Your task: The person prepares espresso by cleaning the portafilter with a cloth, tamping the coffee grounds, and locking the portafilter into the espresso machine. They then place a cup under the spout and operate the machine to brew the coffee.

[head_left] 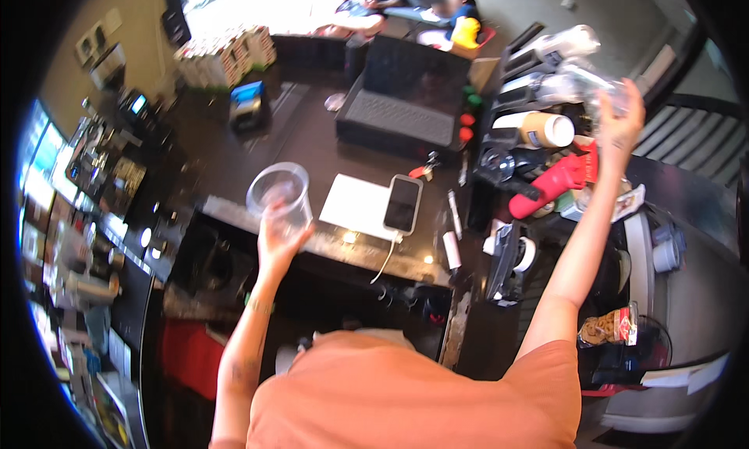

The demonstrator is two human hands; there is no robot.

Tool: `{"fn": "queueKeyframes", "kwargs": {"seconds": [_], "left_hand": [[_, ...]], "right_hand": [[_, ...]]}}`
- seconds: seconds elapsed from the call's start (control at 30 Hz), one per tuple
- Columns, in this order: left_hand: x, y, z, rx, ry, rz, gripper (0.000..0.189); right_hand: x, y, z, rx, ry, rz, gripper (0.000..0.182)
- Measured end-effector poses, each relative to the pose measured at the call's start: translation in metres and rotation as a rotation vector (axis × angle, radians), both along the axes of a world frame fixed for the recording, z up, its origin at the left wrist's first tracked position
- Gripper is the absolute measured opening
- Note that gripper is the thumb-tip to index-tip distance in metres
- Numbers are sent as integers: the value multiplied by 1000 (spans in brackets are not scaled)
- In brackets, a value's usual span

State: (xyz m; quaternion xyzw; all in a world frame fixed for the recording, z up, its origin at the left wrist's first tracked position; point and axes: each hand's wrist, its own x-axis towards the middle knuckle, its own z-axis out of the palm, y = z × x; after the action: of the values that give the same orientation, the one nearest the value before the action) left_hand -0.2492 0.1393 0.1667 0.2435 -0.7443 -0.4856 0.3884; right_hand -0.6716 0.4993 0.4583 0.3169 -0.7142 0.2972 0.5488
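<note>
My left hand [276, 244] grips a clear plastic cup [299, 203] above the counter's near edge, its mouth tilted toward me. Far to the right, my right hand [620, 124] is stretched out to the cup rack. Its fingers are around a clear plastic piece [614, 92], a cup or a lid; blur hides which. Beside that hand, stacked clear cups [570, 42] lie sideways in the black rack [521, 63]. A paper cup with a brown sleeve [535, 128] lies just left of my right wrist. Below it rests a red bottle-shaped object [544, 185].
An open laptop [401, 109] stands on the dark counter [298, 142]. Nearer me, a phone [403, 203] with a white cable overlaps white paper [357, 206]. A small blue-topped device [247, 104] sits at left. Packaged cookies [605, 327] are at lower right. People [462, 19] sit beyond the counter.
</note>
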Motion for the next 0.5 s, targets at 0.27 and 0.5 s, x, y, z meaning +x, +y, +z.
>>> {"fn": "queueKeyframes", "kwargs": {"seconds": [0.27,0.5], "left_hand": [[-78,-43,-71,-38,-163,119,83],[-62,-32,-82,-211,-225,410,81]], "right_hand": [[158,-8,-29,-445,-182,629,48],[202,-46,-129,-559,-929,992,57]]}}
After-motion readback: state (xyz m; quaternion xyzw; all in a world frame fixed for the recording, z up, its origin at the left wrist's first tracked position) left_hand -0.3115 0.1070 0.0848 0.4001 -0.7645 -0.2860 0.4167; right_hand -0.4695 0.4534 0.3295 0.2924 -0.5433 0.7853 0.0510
